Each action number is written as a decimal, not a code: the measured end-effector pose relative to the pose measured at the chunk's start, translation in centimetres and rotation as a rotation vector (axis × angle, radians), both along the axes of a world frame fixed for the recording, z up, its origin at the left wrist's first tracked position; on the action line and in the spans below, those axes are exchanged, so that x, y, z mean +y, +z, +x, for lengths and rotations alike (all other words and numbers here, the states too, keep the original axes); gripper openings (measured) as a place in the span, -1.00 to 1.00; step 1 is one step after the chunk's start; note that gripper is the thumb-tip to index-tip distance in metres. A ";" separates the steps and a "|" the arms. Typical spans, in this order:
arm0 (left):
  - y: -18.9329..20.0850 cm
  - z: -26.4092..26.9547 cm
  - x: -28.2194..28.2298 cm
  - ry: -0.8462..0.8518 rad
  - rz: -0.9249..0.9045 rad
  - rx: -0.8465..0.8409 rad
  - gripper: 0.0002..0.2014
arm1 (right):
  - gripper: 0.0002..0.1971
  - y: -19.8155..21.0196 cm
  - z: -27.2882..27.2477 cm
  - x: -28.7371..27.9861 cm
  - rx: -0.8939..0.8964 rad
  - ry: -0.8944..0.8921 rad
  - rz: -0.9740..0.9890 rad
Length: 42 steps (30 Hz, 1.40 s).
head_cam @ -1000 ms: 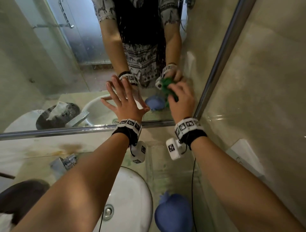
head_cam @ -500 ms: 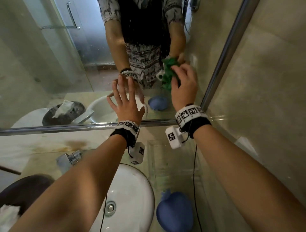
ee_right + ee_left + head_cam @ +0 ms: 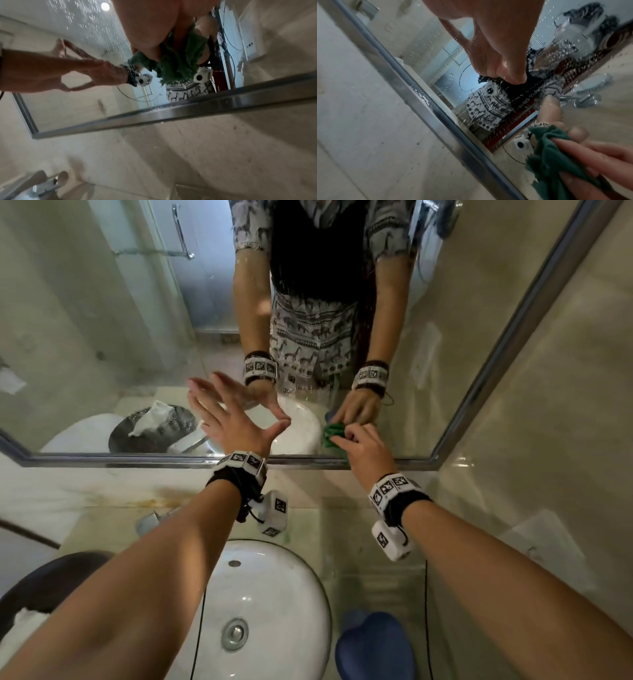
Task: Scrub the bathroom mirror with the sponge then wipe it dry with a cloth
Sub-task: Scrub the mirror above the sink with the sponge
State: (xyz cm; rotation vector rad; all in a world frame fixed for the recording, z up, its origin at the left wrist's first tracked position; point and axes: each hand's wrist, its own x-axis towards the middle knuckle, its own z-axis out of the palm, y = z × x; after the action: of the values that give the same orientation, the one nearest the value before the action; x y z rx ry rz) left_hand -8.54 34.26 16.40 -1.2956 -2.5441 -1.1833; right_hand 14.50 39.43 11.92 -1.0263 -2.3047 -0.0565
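Green cloth [image 3: 334, 434]: bunched in our right hand [image 3: 364, 451], pressed to mirror [image 3: 102, 337] near its lower right corner.
Left hand [image 3: 236, 419]: fingers spread flat on glass, holding nothing.
Risk: we judge that palm may smear wiped glass; droplets remain.

Beige marble-look tiled walls [image 3: 548, 405] with a rust-yellow stain below the mirror frame. White oval ceramic basin [image 3: 274, 594] with chrome drain set in a pale stone counter [image 3: 376, 577]; chrome tap [image 3: 150, 522] at the basin's left. Blue heart-shaped object [image 3: 373, 645] lies on the counter right of the basin. Dark round bin [image 3: 41, 583] holding white paper at lower left. Soft, even light.
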 end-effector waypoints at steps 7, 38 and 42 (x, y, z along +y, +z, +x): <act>0.0 0.3 -0.1 -0.012 0.043 -0.022 0.46 | -0.69 8.2 -2.0 -0.4 0.283 -0.120 0.150; -1.3 -8.0 -4.2 -0.109 0.164 0.302 0.07 | -0.63 11.8 -8.9 -1.1 0.478 -0.163 0.290; 0.2 -11.6 -3.8 -0.093 0.089 0.302 0.25 | -0.59 9.9 -11.1 -2.0 0.342 -0.141 0.310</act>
State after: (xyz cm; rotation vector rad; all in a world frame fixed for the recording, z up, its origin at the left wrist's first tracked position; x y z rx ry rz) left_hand -20.15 30.43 16.60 -1.4591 -2.2167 -1.0122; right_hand 3.38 37.43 21.85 -0.9521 -1.8450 -0.2664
